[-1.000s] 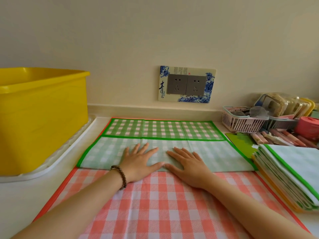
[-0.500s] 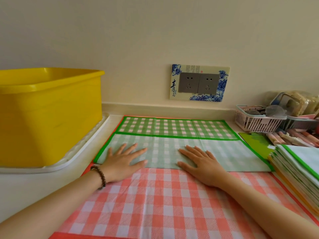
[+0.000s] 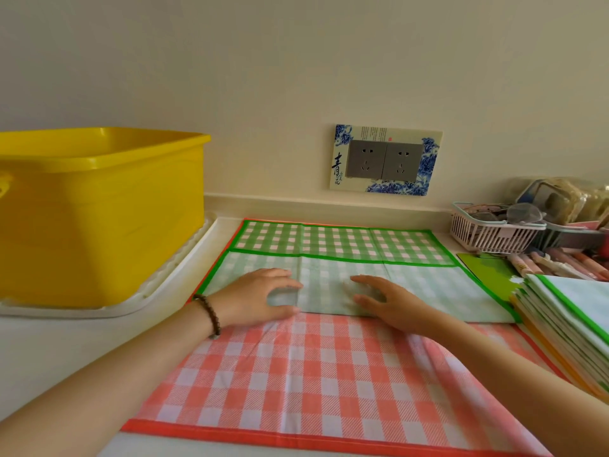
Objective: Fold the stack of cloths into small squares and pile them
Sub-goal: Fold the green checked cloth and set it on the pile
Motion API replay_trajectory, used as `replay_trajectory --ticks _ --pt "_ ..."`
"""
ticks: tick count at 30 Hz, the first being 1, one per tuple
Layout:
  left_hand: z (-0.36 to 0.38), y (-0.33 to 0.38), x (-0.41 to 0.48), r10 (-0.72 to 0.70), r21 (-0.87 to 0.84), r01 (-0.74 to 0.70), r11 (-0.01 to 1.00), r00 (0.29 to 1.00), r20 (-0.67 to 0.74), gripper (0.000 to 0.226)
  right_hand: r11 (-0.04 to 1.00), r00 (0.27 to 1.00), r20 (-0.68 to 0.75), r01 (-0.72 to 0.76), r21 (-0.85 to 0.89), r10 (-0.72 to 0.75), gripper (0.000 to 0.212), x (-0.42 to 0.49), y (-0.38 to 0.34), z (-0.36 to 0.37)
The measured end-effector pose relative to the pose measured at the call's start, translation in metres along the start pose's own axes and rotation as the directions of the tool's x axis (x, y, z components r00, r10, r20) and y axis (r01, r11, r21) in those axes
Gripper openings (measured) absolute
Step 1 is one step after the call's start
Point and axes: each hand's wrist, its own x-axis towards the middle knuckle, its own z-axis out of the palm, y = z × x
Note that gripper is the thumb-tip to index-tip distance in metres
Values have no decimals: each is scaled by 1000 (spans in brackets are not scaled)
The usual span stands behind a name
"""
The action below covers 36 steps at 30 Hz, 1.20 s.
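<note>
White counter is running along a cream wall, head cam looking down on it. Green cloth is lying flat mid-counter, folded lengthwise: the front half is showing its pale back, the rear strip its brighter checks, w/ two cross creases. It's sitting on a bigger red cloth and covering that one's far part; only a thin orange hem is peeking out along the left side & back.

L hand and R hand are both resting on the pale half near its front edge, a gap btwn them, fingers arched, tips & thumbs down on the fabric. Can't tell whether either is actually gripping the edge; R fingertips are blurring. A bead bracelet is circling the L wrist.

Stack of cloths is sitting at right, just beside the green cloth's end, and is getting cut off by the frame. The red cloth's front right corner is running out of frame too. Bare counter is lying open left of the red cloth, in front of a white tray carrying a yellow tub, itself cut off at left.

Behind the stack: green card, pens, pink basket; stuff in & behind the basket is too blurry to name. Socket plate on the wall is bearing a large 青; its small print isn't readable.
</note>
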Motion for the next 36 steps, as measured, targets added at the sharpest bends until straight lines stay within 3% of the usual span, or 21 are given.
replay_trajectory --ticks 4,11,15,19,22,24,27,29,31,33,36 --pt "-2 10 3 121 57 -120 991 992 -22 33 993 992 -35 119 12 -118 33 -14 0 -1" --pt "1 14 0 204 232 -176 957 974 -101 29 964 967 -74 235 -125 -245 32 -32 5 1" --pt "-4 11 1 103 98 -88 991 982 -161 26 928 960 -149 178 -327 -236 31 -37 13 -8" --pt "-17 12 0 82 -120 -108 987 975 -208 18 967 955 -243 115 -227 -171 23 -37 18 -27" --pt "-36 13 -1 68 -290 -102 952 990 -124 8 985 981 -106 156 -71 -163 15 -40 12 -50" --pt "-54 16 -3 66 -311 -70 948 998 -23 11 984 984 3 176 -9 -176 8 -41 6 -69" --pt "-79 26 -6 60 -323 -21 946 992 111 17 989 980 129 145 42 -149 29 -42 -6 -96" --pt "-92 31 -4 74 -296 -35 955 990 121 20 990 975 181 118 79 -130 30 -41 -14 -110" --pt "-97 30 3 67 -263 -58 963 997 24 22 989 976 164 130 71 -141 17 -35 -19 -118" --pt "-93 33 11 65 -182 -90 979 988 -140 29 987 986 50 158 -20 -157 3 -23 -21 -117" --pt "-76 50 16 152 -51 -171 984 951 -268 26 979 982 -91 150 -135 -163 4 3 -19 -103"
